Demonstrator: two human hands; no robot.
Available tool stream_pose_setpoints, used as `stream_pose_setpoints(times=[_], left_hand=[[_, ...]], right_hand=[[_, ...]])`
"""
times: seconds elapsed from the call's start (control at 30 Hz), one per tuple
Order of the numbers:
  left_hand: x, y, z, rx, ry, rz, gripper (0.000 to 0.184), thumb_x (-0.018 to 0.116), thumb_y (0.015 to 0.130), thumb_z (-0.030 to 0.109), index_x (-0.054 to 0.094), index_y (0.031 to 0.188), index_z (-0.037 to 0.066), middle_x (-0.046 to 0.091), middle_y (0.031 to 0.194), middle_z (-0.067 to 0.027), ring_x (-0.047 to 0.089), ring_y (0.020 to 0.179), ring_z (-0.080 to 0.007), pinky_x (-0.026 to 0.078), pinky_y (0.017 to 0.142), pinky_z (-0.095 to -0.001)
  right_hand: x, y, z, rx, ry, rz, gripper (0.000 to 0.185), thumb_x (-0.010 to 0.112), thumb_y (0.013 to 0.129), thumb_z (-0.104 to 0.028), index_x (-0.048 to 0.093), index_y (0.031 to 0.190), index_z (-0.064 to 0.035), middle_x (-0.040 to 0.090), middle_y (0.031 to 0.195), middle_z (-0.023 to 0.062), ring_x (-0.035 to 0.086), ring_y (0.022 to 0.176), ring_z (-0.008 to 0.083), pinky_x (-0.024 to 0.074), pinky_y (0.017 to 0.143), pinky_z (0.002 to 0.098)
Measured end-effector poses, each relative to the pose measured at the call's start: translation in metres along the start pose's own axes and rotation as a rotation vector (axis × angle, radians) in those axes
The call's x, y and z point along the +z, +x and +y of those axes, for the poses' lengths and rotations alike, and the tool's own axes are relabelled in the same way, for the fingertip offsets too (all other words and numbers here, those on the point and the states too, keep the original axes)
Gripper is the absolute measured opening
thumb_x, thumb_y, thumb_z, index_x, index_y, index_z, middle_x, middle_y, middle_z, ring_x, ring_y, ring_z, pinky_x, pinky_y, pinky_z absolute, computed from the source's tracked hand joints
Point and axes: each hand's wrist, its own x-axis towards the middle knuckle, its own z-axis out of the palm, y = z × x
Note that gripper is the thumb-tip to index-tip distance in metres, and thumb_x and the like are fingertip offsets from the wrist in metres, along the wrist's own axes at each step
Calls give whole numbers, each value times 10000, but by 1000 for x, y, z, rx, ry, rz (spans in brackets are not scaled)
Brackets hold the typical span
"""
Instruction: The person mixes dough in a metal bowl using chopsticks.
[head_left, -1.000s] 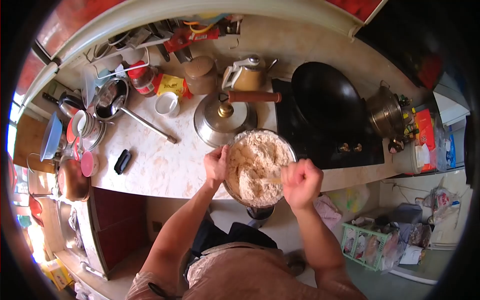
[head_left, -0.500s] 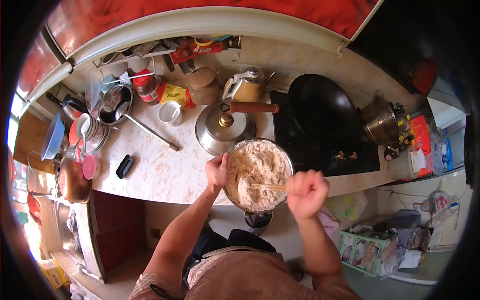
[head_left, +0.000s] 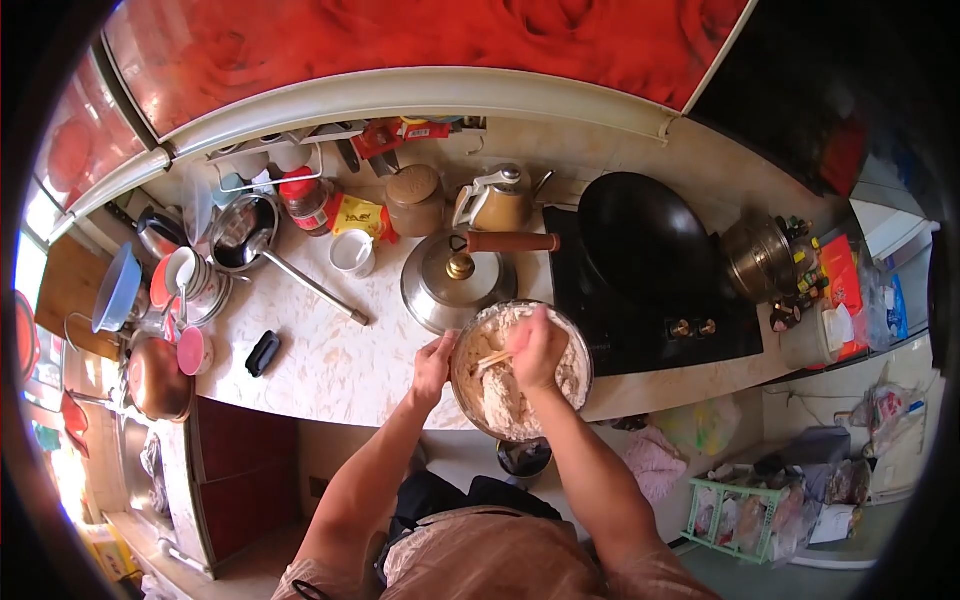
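A metal bowl (head_left: 589, 378) of shaggy, floury dough (head_left: 506, 402) sits at the counter's front edge. My left hand (head_left: 433, 366) is closed on the bowl's left rim, thumb near the top edge. Over the middle of the bowl, my right hand (head_left: 538, 348) is wrapped round wooden chopsticks (head_left: 493, 361), whose tips point left into the dough. Part of the dough is hidden beneath that hand. Just behind the bowl stands a lidded steel pot (head_left: 425, 290) with a brown handle and a brass-coloured knob.
To the right, a black wok (head_left: 640, 235) rests on the black stove (head_left: 650, 340). A kettle (head_left: 500, 205) and brown jar (head_left: 415, 200) line the wall. Leftward are a white cup (head_left: 352, 254), a long-handled pan (head_left: 245, 230), a black object (head_left: 263, 354) and stacked bowls (head_left: 195, 290).
My right hand has swung left and up from beyond the bowl's right rim to over the dough, bringing the chopsticks along. My left hand stays at the rim. The view has tilted up slightly.
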Motion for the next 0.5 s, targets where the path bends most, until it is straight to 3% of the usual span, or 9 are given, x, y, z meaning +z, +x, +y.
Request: stream_pose_setpoints(times=[0.07, 0.13, 0.17, 0.27, 0.3, 0.33, 0.4, 0.43, 0.5], left_hand=[[-3, -9, 3, -76, -88, -52, 359, 492, 936, 361, 651, 1002, 45, 595, 720, -11, 520, 552, -90, 438, 485, -241], [-6, -13, 4, -72, -85, -64, 357, 493, 935, 357, 642, 1029, 46, 607, 746, -19, 541, 565, -101, 461, 495, -249], [-6, -15, 5, -69, -78, -78, 358, 494, 933, 354, 633, 1055, 48, 620, 773, -26, 562, 577, -112, 483, 506, -256], [-5, -20, 7, -54, -63, -67, 352, 502, 929, 346, 637, 1050, 45, 621, 766, -24, 563, 579, -115, 485, 509, -254], [-4, -19, 7, -57, -42, -34, 355, 524, 919, 340, 641, 1038, 27, 618, 754, -22, 552, 586, -101, 472, 516, -242], [-5, -17, 3, -47, -45, -38, 355, 524, 919, 340, 641, 1038, 27, 618, 754, -22, 552, 586, -101, 472, 516, -242], [-5, -9, -7, 21, 75, 18, 358, 553, 907, 327, 642, 1022, -1, 621, 753, -23, 533, 600, -80, 451, 532, -221], [3, -14, -3, 49, 34, 82, 348, 575, 900, 298, 638, 995, -31, 622, 763, -19, 515, 634, -66, 434, 568, -210], [8, -11, -6, 126, 47, 107, 332, 578, 900, 280, 637, 987, -36, 624, 775, -20, 517, 657, -67, 435, 592, -211]], right_hand=[[-9, 15, -12, -28, 42, 48, 538, 421, 972, -347, 265, 509, -121, 279, 444, -23, 252, 385, 70, 197, 384, 238], [-21, 23, -23, -78, -79, 119, 547, 437, 962, -378, 260, 509, -128, 268, 446, -24, 243, 384, 74, 191, 382, 240], [-32, 27, -26, -34, 29, 104, 540, 437, 967, -347, 252, 512, -124, 257, 444, -21, 232, 384, 75, 193, 382, 249], [-49, 8, -37, 3, -56, 98, 511, 428, 973, -306, 270, 526, -114, 278, 450, -11, 258, 389, 83, 234, 391, 256], [-54, -2, -39, 4, -156, 84, 451, 440, 967, -284, 372, 570, -81, 394, 502, -1, 395, 466, 82, 330, 452, 256], [-61, -9, -29, -61, -358, 87, 353, 496, 934, -230, 477, 641, -34, 485, 543, 41, 513, 520, 153, 399, 499, 293], [-63, -10, -32, -600, -981, -136, 248, 566, 879, -172, 558, 692, -9, 546, 577, 95, 568, 554, 234, 439, 537, 328], [-64, -12, -38, -607, -983, -127, 248, 566, 879, -172, 558, 692, -9, 546, 577, 95, 568, 554, 234, 439, 537, 328], [-68, -27, -60, -403, -1136, -341, 124, 607, 823, -79, 603, 739, 12, 561, 632, 114, 561, 543, 219, 427, 495, 304]])
